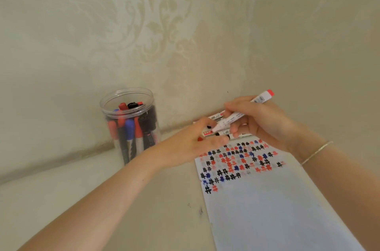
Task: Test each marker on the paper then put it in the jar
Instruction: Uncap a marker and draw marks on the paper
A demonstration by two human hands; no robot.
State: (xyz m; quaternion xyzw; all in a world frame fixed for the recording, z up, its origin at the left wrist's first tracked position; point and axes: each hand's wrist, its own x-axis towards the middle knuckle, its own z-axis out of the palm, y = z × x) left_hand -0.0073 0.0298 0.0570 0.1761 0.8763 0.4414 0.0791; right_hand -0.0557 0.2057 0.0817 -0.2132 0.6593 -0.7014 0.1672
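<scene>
Paper (267,199) nearest; right hand (261,121) grips red marker (242,114); left hand (191,143) relaxed.

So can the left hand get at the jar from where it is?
Probably yes: the left hand lies just right of the jar, nothing stands between them, and the jar's mouth is open, though it is crowded with markers.

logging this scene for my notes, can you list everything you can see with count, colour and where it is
jar: one, clear plastic, open, by the wall on the left
markers in jar: several, red, blue and black caps
loose markers: a few, white barrels, at the paper's top edge, partly hidden
paper: one, white, red, blue and black hash marks near its top
held marker: one, white, red end
bracelet: one, thin, right wrist
left hand: at the held marker's lower end
right hand: grips the held marker
</scene>
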